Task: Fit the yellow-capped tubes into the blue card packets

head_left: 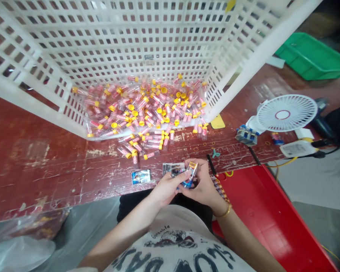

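left hand (166,189) and right hand (203,187) fingers pinch one yellow-capped tube (192,168), maybe with a card (187,184). light, slick, stiff plastic; best gripped mid-body.

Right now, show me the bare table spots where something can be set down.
Bare: the table left of the loose card, below the basket rim. Crowded: spilled tubes at the basket mouth, the left hand and right hand gripping a held tube, clutter around the fan.

Tubes (147,109) in crate (45,75) on table (45,158), fan (286,112) rightward, perhaps cards (141,176) nearer.
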Tool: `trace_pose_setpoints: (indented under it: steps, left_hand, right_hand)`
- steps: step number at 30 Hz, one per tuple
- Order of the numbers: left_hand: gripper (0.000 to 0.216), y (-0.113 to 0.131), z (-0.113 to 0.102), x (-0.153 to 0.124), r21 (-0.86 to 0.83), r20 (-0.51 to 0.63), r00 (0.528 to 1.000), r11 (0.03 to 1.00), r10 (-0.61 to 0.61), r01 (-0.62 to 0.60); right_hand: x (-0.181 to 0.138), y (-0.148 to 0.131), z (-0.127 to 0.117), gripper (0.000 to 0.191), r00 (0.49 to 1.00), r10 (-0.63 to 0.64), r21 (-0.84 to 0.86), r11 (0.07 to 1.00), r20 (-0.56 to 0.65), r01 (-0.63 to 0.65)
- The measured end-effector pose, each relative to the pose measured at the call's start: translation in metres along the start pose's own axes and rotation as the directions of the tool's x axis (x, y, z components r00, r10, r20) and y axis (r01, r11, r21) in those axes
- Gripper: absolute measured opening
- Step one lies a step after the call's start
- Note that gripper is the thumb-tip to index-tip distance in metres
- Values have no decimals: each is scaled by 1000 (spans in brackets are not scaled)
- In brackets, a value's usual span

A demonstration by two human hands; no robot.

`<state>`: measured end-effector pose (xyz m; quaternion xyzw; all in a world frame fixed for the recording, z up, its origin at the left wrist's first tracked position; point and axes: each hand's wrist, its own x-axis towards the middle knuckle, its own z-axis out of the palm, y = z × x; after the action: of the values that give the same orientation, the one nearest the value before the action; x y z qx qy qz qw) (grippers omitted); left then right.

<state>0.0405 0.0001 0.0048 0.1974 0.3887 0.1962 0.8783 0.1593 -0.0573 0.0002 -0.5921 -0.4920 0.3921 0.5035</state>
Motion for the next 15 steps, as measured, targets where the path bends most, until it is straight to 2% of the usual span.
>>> trace_pose_setpoints:
  steps: [10, 12, 15]
  left_hand:
    - [31, -1, -2, 0, 52, 30, 998, 997, 57, -58]
    - [32, -1, -2, 1, 113, 49, 997, 991, 65, -70]
    - [36, 0, -3, 3, 229, 80, 995, 971, 51, -68]
  right_hand:
    - [0, 2, -6, 62, 999, -47, 78, 996, 19, 45]
    - [2, 3, -12, 52, 999, -32, 132, 991, 24, 28]
    - [3, 7, -22, 20, 998, 39, 216, 976, -55, -26]
